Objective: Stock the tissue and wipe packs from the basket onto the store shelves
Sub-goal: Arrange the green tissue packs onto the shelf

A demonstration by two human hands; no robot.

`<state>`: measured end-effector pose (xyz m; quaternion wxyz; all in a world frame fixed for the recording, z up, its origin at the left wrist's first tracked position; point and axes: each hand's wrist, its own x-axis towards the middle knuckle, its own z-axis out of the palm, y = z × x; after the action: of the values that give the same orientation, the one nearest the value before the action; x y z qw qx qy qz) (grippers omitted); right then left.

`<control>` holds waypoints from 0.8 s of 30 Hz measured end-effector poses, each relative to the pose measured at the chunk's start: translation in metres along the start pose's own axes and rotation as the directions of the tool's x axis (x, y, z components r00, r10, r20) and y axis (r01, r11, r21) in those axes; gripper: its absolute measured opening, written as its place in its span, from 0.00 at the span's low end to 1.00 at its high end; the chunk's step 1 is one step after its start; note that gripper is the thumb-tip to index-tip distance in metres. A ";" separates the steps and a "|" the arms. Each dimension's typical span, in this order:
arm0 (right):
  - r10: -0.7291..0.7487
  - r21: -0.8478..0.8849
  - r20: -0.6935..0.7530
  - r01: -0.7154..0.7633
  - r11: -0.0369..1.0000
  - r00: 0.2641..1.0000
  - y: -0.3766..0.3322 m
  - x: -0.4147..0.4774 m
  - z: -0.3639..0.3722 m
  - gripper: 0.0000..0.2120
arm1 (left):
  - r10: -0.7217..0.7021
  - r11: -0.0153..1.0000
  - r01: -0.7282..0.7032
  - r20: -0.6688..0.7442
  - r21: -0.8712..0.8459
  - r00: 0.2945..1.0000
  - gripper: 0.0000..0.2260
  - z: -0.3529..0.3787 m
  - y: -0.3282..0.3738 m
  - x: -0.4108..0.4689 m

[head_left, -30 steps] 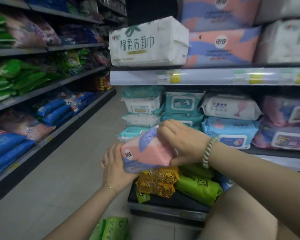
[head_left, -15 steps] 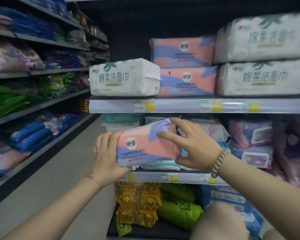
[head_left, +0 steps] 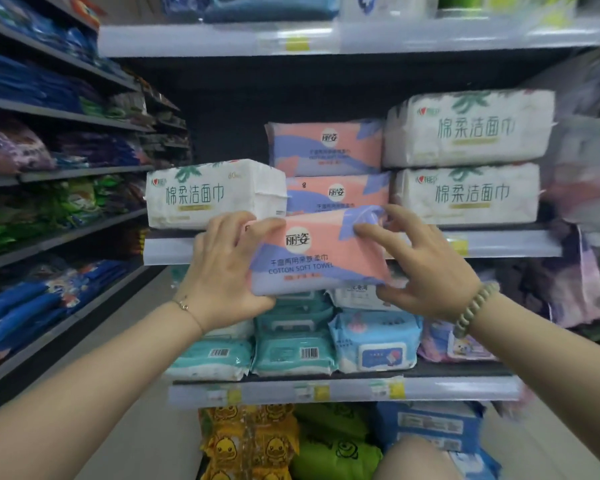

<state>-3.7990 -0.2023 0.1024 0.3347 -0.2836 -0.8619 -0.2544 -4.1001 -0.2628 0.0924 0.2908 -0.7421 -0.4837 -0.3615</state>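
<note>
Shelf (head_left: 499, 244): pink stack (head_left: 326, 152) between white packs (head_left: 468, 129)

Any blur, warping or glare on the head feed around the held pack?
Head view: the pink pack, gripped by the left hand and right hand, is sharp and legible; the right edge by the purple packs smears with motion blur; the top shelf rail bows slightly from the wide lens; light dim, no hard glare.

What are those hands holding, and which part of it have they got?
A pink and lilac soft plastic pack of cotton towels, held by its short ends: left hand round the left end, right hand pinching the right.
</note>
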 end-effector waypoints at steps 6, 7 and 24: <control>0.024 0.029 -0.062 -0.022 0.999 0.998 0.017 0.011 -0.017 0.33 | -0.043 0.995 0.048 0.060 -0.086 0.997 0.36 -0.009 0.013 0.027; 0.007 0.021 -0.064 -0.006 1.000 0.998 0.017 0.011 -0.019 0.33 | -0.043 0.995 0.049 0.064 -0.091 0.997 0.36 -0.009 0.015 0.028; -0.096 -0.142 -0.296 0.056 0.988 0.950 0.034 0.018 -0.040 0.27 | 0.092 0.996 -0.091 -0.089 0.014 0.992 0.35 -0.035 0.040 0.073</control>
<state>-3.7703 -0.1981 0.1497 0.4328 -0.2294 -0.7922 -0.3640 -4.0521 -0.2682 0.1687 0.3321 -0.7451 -0.4375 -0.3784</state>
